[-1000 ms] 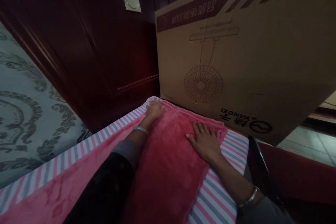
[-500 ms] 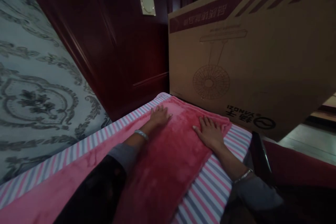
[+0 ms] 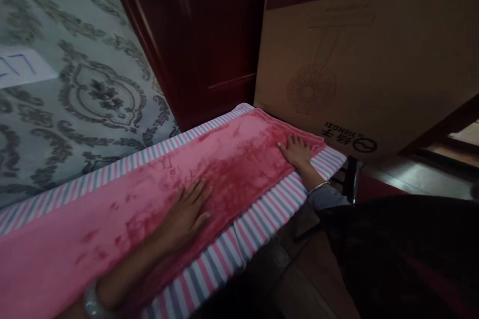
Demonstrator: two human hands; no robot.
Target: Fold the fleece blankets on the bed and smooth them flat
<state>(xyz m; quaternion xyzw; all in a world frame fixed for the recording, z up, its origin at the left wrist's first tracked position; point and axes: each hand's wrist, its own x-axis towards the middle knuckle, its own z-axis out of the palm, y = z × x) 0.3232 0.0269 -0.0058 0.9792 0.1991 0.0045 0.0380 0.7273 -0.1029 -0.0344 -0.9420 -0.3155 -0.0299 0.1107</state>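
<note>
A pink plush blanket, folded into a long strip, lies along a surface covered by a striped cloth in pink, white and grey. My left hand rests flat on the blanket near its middle, fingers stretched out. Toward the far end, my right hand lies palm down on the blanket, close to its folded corner, with fingers spread. Neither hand grips anything. Darker and lighter patches show in the pile around both hands.
A large cardboard box with a fan drawing stands past the far end. Behind the left side are a dark red door panel and patterned wallpaper. White paper is on the wall. A dark chair-like frame is at right.
My left hand has moved from the far end back along the blanket toward me. My right hand stays by the far corner. The view has turned left, showing more wall and blanket.
</note>
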